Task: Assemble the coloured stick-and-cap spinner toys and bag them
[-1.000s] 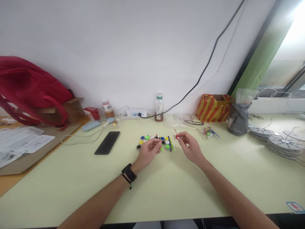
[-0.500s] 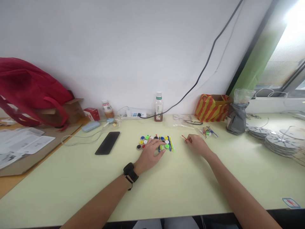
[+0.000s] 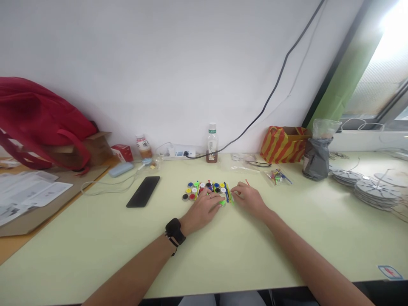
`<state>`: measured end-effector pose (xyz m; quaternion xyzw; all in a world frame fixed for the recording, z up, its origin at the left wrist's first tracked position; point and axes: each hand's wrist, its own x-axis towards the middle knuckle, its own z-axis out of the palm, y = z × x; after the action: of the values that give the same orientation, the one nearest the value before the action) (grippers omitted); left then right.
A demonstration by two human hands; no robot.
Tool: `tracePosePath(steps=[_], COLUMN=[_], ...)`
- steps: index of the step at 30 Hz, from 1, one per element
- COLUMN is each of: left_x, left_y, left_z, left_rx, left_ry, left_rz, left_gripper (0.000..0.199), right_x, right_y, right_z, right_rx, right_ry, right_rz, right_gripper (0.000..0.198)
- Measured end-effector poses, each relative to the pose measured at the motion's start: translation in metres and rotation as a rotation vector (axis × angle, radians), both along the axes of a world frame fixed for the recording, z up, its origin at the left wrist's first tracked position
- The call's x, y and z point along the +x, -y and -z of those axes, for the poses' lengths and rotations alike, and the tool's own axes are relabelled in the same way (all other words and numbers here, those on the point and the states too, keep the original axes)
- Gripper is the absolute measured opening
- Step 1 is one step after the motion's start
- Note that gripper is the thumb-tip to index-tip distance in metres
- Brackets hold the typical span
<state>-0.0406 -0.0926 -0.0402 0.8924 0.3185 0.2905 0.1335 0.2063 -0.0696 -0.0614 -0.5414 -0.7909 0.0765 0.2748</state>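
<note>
Bag point(image 3: 270, 175) of coloured pieces point(image 3: 276, 177) near right hand point(image 3: 250, 199)

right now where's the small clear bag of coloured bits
In the head view, the clear bag lies right of centre, beyond and to the right of the right hand, in front of the striped bag.

On the pale green bench point(image 3: 95, 259) before you, the flat black phone point(image 3: 143, 192) lies left of the small round multicoloured plastic pieces point(image 3: 208, 185); right of these, thin coloured plastic sticks point(image 3: 227, 193) lie between your left hand point(image 3: 201, 211) and your right hand point(image 3: 251, 199). The clear plastic bottle point(image 3: 212, 145) stands behind the pieces.
</note>
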Motion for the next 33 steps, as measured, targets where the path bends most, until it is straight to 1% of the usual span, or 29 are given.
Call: tracePosePath(steps=[5,13,19,21,24,27,29,33], left_x=[0.000,0.000,0.000,0.000,0.000,0.000,0.000,0.002], left_y=[0.000,-0.002,-0.002,-0.002,-0.004,-0.006,-0.007,-0.008], left_z=[0.001,0.000,0.002,0.003,0.005,0.006,0.006,0.008], left_rx=[0.023,-0.052,-0.105,-0.126,-0.158,-0.195,-0.239,-0.358], left_ry=[0.015,0.048,0.120,0.168,0.275,0.375,0.435,0.554], left_rz=[-0.002,0.004,-0.004,-0.024,-0.053,-0.066,-0.074,-0.081], left_gripper=[0.024,0.014,0.012,0.014,0.015,0.013,0.014,0.018], right_x=[-0.011,-0.004,0.001,0.002,0.006,0.016,0.024,0.034], right_y=[0.000,-0.002,-0.004,-0.004,-0.004,-0.004,-0.004,-0.003], right_z=[0.003,-0.003,-0.005,-0.008,-0.016,-0.026,-0.031,-0.035], right_rx=[-0.041,0.040,0.036,0.067,0.167,0.244,0.235,0.123], right_ry=[0.030,0.054,0.020,-0.036,-0.172,-0.337,-0.466,-0.728], right_rz=[-0.004,0.028,0.012,-0.001,-0.008,0.040,0.074,0.089], right_gripper=[0.018,0.014,0.013,0.013,0.011,0.014,0.018,0.028])
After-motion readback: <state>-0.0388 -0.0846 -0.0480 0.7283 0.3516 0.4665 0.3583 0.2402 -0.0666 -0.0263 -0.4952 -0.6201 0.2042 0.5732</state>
